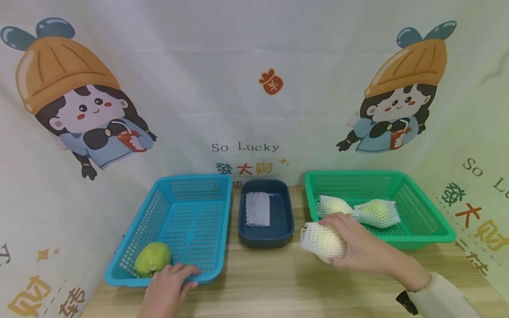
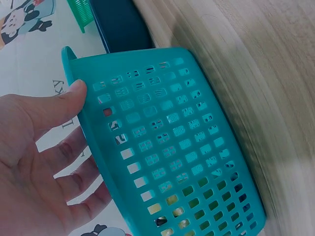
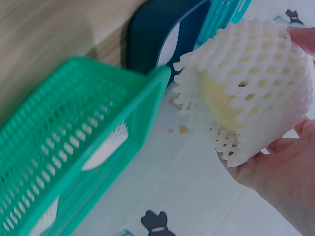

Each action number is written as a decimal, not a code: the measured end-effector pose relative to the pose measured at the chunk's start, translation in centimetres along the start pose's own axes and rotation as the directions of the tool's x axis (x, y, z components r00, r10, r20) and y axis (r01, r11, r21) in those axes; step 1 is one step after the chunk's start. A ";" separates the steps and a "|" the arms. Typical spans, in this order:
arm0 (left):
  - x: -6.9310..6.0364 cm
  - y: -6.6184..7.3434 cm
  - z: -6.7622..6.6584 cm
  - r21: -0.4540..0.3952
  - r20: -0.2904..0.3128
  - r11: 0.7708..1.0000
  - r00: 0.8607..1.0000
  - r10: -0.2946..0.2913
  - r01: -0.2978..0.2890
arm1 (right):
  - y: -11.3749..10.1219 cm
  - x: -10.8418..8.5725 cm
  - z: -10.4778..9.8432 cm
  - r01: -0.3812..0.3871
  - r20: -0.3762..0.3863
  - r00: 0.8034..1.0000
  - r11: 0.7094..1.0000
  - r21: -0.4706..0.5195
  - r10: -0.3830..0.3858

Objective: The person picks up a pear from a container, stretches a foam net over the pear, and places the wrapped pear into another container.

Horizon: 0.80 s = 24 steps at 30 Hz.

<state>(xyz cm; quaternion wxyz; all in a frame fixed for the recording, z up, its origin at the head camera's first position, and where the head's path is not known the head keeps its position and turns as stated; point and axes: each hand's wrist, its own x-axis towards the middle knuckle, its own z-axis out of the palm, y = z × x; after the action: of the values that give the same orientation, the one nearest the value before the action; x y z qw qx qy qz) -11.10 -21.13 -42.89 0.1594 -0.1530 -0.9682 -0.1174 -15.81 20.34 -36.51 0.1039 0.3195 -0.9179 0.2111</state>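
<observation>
My right hand (image 1: 354, 243) grips a pale yellow fruit in a white foam net sleeve (image 1: 324, 242), above the table in front of the green basket (image 1: 431, 221). In the right wrist view the net's loose end spreads past the fruit. Inside the green basket lie two more netted fruits (image 1: 379, 213). My left hand (image 1: 169, 282) rests at the front rim of the blue basket (image 1: 169, 190), relaxed fingers over the rim and thumb touching its edge in the left wrist view. A bare yellow-green fruit (image 1: 153, 259) lies in that basket beside these fingers.
Between the baskets stands a dark blue box (image 1: 282, 212) with a flat white foam net sleeve (image 1: 257, 209) in it. All three containers stand on a wooden table (image 1: 254, 282). Behind them hangs a printed white cloth (image 1: 222, 97).
</observation>
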 end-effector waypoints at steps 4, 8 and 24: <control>0.0 -0.1 0.1 0.002 -0.012 1.000 1.000 0.001 -0.001 | 1.0 0.7 -1.3 -0.033 0.018 0.999 0.999 0.023 0.033; 0.0 -0.1 0.3 0.001 -0.029 1.000 1.000 0.002 -0.002 | 2.0 1.4 -2.4 -0.096 0.059 0.994 0.994 0.055 0.093; 0.0 -0.1 0.2 -0.036 0.013 0.999 0.999 -0.037 0.038 | 9.1 5.0 -6.7 -0.271 0.134 0.957 0.960 0.074 0.259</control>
<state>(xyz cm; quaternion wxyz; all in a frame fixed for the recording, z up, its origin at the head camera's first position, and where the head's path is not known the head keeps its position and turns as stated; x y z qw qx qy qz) -11.15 -21.15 -43.15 0.1486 -0.1383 -0.9695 -0.1370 -25.05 27.12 -31.85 0.0033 0.2104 -0.9464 0.2450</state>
